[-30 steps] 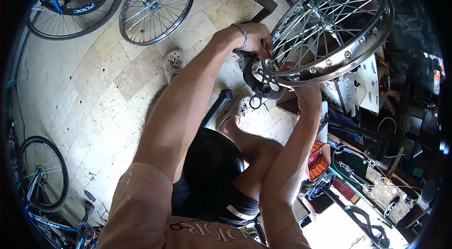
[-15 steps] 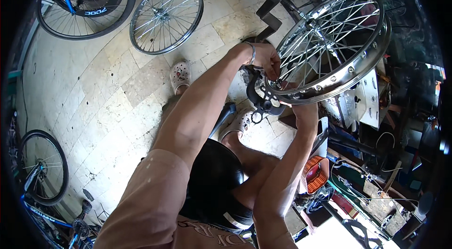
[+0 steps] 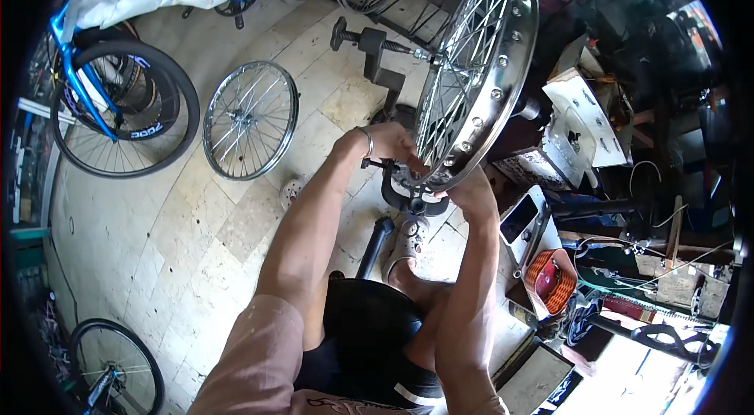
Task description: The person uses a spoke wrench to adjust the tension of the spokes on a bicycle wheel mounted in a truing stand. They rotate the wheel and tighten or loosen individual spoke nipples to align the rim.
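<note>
A shiny bicycle wheel rim [image 3: 491, 105] laced with silver spokes stands edge-on in a dark metal truing stand [image 3: 380, 71], whose screw clamp reaches its hub. My left hand [image 3: 397, 146], with a bracelet at the wrist, is closed with the fingers pinched at the spokes by the rim's near lower end. Whatever lies between those fingertips is too small to make out. On the outer side of the same end, my right hand [image 3: 471, 193] grips the rim; its fingertips are partly hidden. The stand's black curved lower part [image 3: 408, 199] sits below both hands.
Another spoked wheel [image 3: 251, 120] lies on the tiled floor to the left. Blue bicycles [image 3: 86, 93] stand at the far left, and a tyred wheel [image 3: 118, 368] at the near left. An orange basket [image 3: 550, 281], a phone [image 3: 520, 219] and tools crowd the right.
The view has shifted, and the wheel now appears more edge-on and further left. Both hands remain at the rim's lower end.
</note>
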### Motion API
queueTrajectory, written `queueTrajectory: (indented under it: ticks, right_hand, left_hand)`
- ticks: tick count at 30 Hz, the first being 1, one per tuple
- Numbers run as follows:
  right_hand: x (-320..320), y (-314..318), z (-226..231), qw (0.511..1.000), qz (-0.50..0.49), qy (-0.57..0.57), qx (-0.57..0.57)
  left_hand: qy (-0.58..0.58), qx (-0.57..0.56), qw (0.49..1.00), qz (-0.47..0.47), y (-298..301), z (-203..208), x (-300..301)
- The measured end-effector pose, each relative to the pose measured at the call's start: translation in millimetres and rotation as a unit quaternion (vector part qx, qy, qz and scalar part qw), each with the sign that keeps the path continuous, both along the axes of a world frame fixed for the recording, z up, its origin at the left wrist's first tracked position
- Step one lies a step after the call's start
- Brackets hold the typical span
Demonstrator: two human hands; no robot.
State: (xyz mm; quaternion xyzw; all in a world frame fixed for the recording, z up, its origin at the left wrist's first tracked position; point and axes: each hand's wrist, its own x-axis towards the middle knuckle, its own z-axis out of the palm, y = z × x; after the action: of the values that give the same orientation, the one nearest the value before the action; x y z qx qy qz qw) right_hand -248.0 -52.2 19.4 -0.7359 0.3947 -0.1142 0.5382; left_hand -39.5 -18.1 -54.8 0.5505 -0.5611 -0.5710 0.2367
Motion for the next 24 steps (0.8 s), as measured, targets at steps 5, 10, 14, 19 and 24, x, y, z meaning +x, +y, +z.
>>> queueTrajectory:
  ticks: [5,10,14,19,24]
  right_hand:
    - [-13.8,-3.7,-10.1,0.999,-0.008,-0.007,-0.049]
    - [-7.9,0.2,-10.6,0.991,-0.08,0.098,-0.033]
    - [-2.5,3.5,-3.1,0.983,-0.075,0.16,-0.055]
    - [-3.3,-2.0,-20.9,0.988,-0.048,0.106,-0.102]
    - [-9.8,-7.5,-34.5,0.982,-0.008,0.105,-0.159]
  left_hand:
    - [-0.06,-0.004,0.998,0.01,3.2,15.6,-13.3]
    - [-0.066,-0.039,0.997,0.002,2.7,15.7,-9.8]
    - [-0.014,-0.029,0.999,0.02,5.2,17.7,-6.3]
    - [-0.123,-0.008,0.992,0.034,4.8,31.7,-1.4]
    - [-0.354,-0.106,0.927,0.061,13.6,101.5,-31.4]
